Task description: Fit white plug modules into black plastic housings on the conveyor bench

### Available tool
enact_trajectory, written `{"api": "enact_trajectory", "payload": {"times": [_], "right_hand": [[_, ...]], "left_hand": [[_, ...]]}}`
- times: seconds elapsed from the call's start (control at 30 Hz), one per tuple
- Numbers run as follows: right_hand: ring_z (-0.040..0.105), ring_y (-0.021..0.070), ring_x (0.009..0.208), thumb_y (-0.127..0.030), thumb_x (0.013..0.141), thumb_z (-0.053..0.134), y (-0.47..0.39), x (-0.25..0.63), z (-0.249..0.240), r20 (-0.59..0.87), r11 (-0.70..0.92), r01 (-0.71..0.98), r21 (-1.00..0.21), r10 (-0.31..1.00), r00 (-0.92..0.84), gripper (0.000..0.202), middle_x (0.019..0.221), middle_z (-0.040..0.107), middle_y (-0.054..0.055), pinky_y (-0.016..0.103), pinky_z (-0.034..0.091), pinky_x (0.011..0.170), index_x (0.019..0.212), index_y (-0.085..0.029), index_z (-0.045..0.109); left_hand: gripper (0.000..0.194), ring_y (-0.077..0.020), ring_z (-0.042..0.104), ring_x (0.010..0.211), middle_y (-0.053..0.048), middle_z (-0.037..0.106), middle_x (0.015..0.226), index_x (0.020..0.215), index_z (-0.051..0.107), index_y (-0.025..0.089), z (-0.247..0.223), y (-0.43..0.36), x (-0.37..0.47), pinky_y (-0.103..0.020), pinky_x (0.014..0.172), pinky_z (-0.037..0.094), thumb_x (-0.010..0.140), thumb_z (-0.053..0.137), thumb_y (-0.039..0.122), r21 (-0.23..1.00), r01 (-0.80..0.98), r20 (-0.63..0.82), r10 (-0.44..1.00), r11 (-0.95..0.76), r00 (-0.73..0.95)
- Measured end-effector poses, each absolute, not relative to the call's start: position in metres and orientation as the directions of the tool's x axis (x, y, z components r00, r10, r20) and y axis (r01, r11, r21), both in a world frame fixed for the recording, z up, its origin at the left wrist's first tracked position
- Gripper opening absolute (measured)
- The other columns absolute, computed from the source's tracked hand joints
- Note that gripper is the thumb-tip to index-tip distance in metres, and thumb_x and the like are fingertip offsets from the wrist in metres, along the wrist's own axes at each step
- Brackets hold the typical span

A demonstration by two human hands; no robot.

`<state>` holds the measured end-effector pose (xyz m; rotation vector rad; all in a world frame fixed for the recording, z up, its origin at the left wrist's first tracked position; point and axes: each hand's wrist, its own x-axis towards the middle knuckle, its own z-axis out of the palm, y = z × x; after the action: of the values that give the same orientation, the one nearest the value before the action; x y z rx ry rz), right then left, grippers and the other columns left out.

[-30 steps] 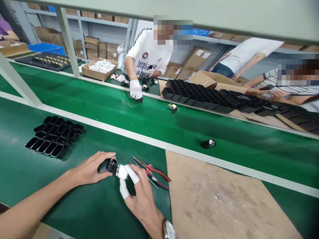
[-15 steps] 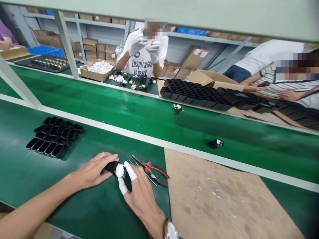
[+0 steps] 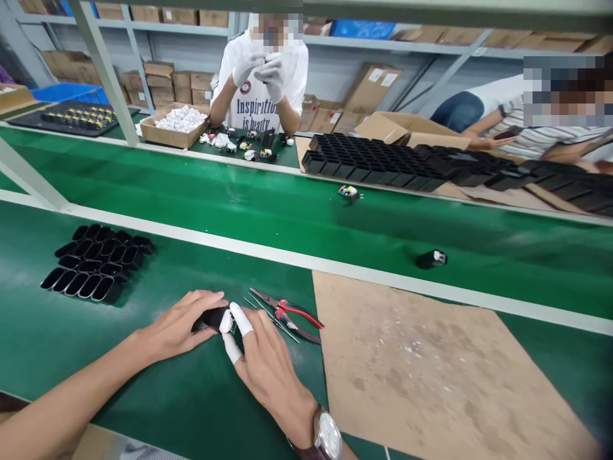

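Black case [image 3: 214,317], white part [image 3: 226,321] pinched by both hands [image 3: 179,326] [image 3: 271,361]; shirt [image 3: 258,105] reads "Inspiration is beauty".

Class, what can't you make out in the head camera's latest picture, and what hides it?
Head view:
How far the white-topped part enters the black case: the case wall and right hand hide it.
The case's other end: shadowed inside the left hand.
Time on the wristwatch: too small.
What the co-worker's gloves hold: too small, covered.
The left elbow: cut off at lower left.

The black case [image 3: 212,318] looks smooth plastic, the pliers [image 3: 281,306] metal with glossy grips [image 3: 305,313], the sheet [image 3: 431,370] scuffed matt cardboard.
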<state>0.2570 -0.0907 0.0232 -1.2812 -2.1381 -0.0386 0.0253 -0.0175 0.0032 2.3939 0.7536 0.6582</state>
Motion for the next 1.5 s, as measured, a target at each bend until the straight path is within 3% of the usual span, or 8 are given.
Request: {"api": "enact_trajectory", "payload": {"times": [0.17,0.37,0.77,0.87,1.03,1.23,1.37,1.5], "right_hand": [[0.066,0.0280,0.102,-0.016,0.105,0.059,-0.091,0.264,0.019,0.576,0.573,0.722,-0.387,0.762,-0.296,0.038,0.126,0.070,0.017,0.045,0.062,0.083,0.142,-0.011,0.051],[0.068,0.0260,0.103,-0.018,0.104,0.062,-0.092,0.267,0.019,0.589,0.612,0.670,-0.420,0.746,-0.312,0.004,0.135,0.068,0.015,0.044,0.062,0.083,0.108,-0.018,0.063],[0.066,0.0266,0.112,-0.030,0.107,0.061,-0.087,0.263,0.017,0.516,0.592,0.721,-0.360,0.770,-0.374,0.017,0.136,0.067,0.014,0.046,0.060,0.091,0.117,-0.018,0.066],[0.067,0.0264,0.104,-0.020,0.106,0.058,-0.082,0.271,0.014,0.576,0.517,0.811,-0.274,0.764,-0.293,0.020,0.120,0.071,0.014,0.045,0.059,0.088,0.125,-0.015,0.063],[0.065,0.0284,0.089,-0.003,0.097,0.048,-0.084,0.281,0.005,0.520,0.315,0.949,0.019,0.808,-0.278,0.023,0.099,0.069,0.014,0.044,0.057,0.076,0.104,-0.015,0.066],[0.063,0.0291,0.091,0.002,0.089,0.044,-0.089,0.282,-0.003,0.494,0.309,0.946,0.098,0.810,-0.316,0.041,0.103,0.068,0.015,0.042,0.056,0.072,0.121,-0.015,0.063],[0.062,0.0284,0.083,0.003,0.088,0.043,-0.088,0.283,-0.002,0.489,0.348,0.936,0.046,0.809,-0.325,0.037,0.092,0.065,0.012,0.042,0.055,0.070,0.111,-0.016,0.063],[0.062,0.0217,0.078,-0.004,0.097,0.045,-0.090,0.278,0.008,0.515,0.467,0.868,-0.171,0.793,-0.325,0.025,0.100,0.064,0.010,0.034,0.050,0.061,0.110,-0.017,0.061]], "left_hand": [[0.072,-0.0249,0.061,0.133,-0.007,0.067,0.143,0.161,0.028,0.033,0.007,-0.021,0.028,-0.046,0.112,0.053,0.101,0.066,0.021,0.697,0.394,0.220,0.702,-0.599,0.678],[0.067,-0.0235,0.068,0.123,-0.007,0.067,0.140,0.154,0.037,0.032,0.006,-0.027,0.031,-0.042,0.108,0.057,0.096,0.068,0.019,0.755,0.391,0.165,0.730,-0.526,0.663],[0.075,-0.0250,0.069,0.127,-0.009,0.067,0.141,0.156,0.032,0.030,0.003,-0.023,0.028,-0.044,0.109,0.058,0.093,0.072,0.022,0.769,0.349,0.212,0.729,-0.535,0.651],[0.080,-0.0240,0.072,0.121,-0.009,0.067,0.141,0.158,0.029,0.030,0.005,-0.021,0.026,-0.043,0.107,0.059,0.090,0.072,0.020,0.785,0.352,0.185,0.734,-0.510,0.653],[0.081,-0.0208,0.073,0.102,-0.008,0.067,0.137,0.156,0.036,0.033,0.005,-0.019,0.023,-0.043,0.101,0.060,0.088,0.078,0.023,0.776,0.403,0.140,0.756,-0.485,0.640],[0.079,-0.0217,0.071,0.103,-0.010,0.065,0.136,0.154,0.043,0.030,0.008,-0.016,0.025,-0.042,0.099,0.060,0.087,0.084,0.027,0.789,0.400,0.109,0.747,-0.466,0.656],[0.058,-0.0225,0.069,0.103,-0.011,0.067,0.129,0.141,0.057,0.026,0.009,-0.013,0.028,-0.039,0.094,0.061,0.090,0.083,0.031,0.780,0.367,0.148,0.719,-0.507,0.679],[0.055,-0.0249,0.065,0.105,-0.009,0.068,0.117,0.134,0.058,0.024,0.007,-0.013,0.029,-0.039,0.090,0.060,0.088,0.086,0.037,0.753,0.314,0.249,0.691,-0.579,0.679]]}}
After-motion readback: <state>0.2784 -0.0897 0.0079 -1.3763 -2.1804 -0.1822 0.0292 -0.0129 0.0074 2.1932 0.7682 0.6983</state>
